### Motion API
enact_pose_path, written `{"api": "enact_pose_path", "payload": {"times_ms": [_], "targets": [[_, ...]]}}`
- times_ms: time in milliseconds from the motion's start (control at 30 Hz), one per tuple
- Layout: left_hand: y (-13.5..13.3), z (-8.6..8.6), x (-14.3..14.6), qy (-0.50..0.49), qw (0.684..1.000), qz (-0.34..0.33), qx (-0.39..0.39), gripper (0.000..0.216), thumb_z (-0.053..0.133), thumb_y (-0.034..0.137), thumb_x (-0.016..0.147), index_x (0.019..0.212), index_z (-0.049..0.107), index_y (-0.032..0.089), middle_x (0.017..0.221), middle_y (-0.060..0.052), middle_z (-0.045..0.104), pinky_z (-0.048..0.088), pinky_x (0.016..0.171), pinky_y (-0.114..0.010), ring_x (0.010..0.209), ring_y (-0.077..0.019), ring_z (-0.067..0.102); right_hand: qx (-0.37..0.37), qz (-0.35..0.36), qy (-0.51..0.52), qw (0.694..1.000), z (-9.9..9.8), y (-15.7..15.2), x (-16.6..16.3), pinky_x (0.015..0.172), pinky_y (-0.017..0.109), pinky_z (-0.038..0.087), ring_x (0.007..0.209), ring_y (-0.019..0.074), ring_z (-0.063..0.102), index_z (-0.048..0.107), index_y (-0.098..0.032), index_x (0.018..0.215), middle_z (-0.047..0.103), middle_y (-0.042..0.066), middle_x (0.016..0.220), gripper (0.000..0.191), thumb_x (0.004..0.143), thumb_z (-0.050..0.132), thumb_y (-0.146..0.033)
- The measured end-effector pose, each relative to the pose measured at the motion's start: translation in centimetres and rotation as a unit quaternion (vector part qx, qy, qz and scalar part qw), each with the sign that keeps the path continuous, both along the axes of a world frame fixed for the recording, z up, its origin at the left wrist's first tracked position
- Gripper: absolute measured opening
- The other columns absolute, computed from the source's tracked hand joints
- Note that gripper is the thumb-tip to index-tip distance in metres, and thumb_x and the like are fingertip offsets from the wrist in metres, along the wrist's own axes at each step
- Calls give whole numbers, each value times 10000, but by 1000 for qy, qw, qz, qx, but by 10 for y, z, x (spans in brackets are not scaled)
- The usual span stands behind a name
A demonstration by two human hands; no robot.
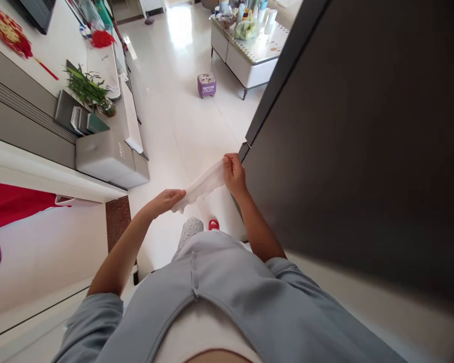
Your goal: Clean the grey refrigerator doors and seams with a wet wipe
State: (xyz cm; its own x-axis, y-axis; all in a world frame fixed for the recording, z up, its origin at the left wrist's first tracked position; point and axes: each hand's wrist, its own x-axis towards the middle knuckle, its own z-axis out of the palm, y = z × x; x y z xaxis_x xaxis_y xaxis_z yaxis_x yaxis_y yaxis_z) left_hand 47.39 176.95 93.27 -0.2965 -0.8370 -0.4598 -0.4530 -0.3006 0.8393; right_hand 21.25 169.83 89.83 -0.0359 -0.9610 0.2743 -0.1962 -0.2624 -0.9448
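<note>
One white cloth [205, 183] | left hand [169, 200], right hand [235, 175] gripping it | dark panel [347, 151] alongside | stool [206, 86] ahead

Thin white cloth [204, 182] between both hands [235, 176], purple stool [206, 86] on the floor [162, 111] beyond.

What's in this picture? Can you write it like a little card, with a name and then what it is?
Left grip: holds one end of the cloth
Right grip: holds the other end
Cloth: white, stretched between both
Ahead: purple stool on the floor
Left: plant
Right: dark panel
</note>
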Motion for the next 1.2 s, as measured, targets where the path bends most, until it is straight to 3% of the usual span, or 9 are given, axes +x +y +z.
{"api": "enact_pose_path", "payload": {"times_ms": [100, 267, 400, 533, 667, 800, 1000, 1100, 1200], "targets": [[-18, 6, 14, -84, 992, -4, -93, 585, 630, 743, 854, 805, 755, 174, 759, -67, 606, 421, 534, -227, 632, -150, 529, -3, 46, 20, 999, 8, -49, 22, 617, 246, 277, 577, 77, 316, 540, -209, 972, 394, -43, 647, 617, 957, 368, -801], [-68, 7, 24, -117, 952, 32, -280, 456, 595, 584, 959, 775, 767, 205, 1393, -120, 583, 561, 952, -331, 1245, -272, 592, -4, 82, 46, 996, 10, -123, 35, 604, 251, 260, 559, 76, 311, 539, -205, 975, 391, -43, 644, 598, 982, 351, -773], [-124, 8, 30, -65, 961, -6, -268, 289, 578, 446, 994, 1131, 717, 232, 1369, -110, 612, 576, 733, -277, 915, -182, 683, 16, 53, 63, 997, 8, -171, 29, 581, 249, 254, 560, 86, 327, 549, -209, 986, 416, -38, 639, 543, 1003, 373, -722], [-197, 19, 27, -53, 947, -189, -256, 537, 509, 191, 957, 1474, 550, 327, 1218, -57, 661, 500, 673, -221, 719, -108, 601, 19, 1, 104, 994, 11, -205, 16, 567, 242, 272, 551, 89, 356, 572, -207, 985, 453, -34, 635, 460, 1031, 393, -628], [-274, 29, 3, -38, 894, -370, -249, 700, 453, 52, 822, 1432, 635, 344, 1333, -52, 606, 487, 764, -207, 855, -116, 620, 4, -76, 153, 985, 17, -226, -4, 528, 237, 308, 518, 95, 409, 596, -206, 974, 498, -27, 619, 424, 1033, 406, -580], [-343, 22, -35, -26, 873, -427, -232, 728, 450, 72, 832, 1521, 552, 284, 1446, -78, 559, 485, 1004, -286, 1134, -200, 615, -51, -169, 184, 967, 21, -240, -35, 466, 231, 357, 453, 98, 463, 608, -213, 993, 545, -32, 600, 309, 1040, 454, -476], [-421, -7, -81, 127, 940, -278, -150, 558, 461, 523, 1030, 1441, 582, 165, 1270, -130, 646, 473, 957, -330, 1088, -223, 595, -366, -97, 346, 858, 40, -279, -60, 657, 219, 529, 748, 119, 688, 599, -235, 1075, 727, 44, 915, 155, 975, 551, -126], [-450, -17, -99, 277, 948, -153, -23, 845, 519, 813, 907, 1399, 601, 131, 1189, -138, 663, 459, 793, -275, 964, -199, 606, -401, -37, 404, 821, 47, -305, -49, 652, 243, 522, 724, 124, 663, 627, -213, 1010, 720, 35, 860, 144, 976, 542, -102], [-476, -15, -116, 335, 940, -60, 13, 856, 738, 775, 779, 1320, 623, 122, 1145, -129, 666, 463, 808, -270, 970, -199, 605, -383, -2, 441, 812, 44, -330, -41, 673, 301, 528, 769, 158, 668, 684, -216, 1053, 739, 37, 911, 171, 1007, 526, -171]]}}
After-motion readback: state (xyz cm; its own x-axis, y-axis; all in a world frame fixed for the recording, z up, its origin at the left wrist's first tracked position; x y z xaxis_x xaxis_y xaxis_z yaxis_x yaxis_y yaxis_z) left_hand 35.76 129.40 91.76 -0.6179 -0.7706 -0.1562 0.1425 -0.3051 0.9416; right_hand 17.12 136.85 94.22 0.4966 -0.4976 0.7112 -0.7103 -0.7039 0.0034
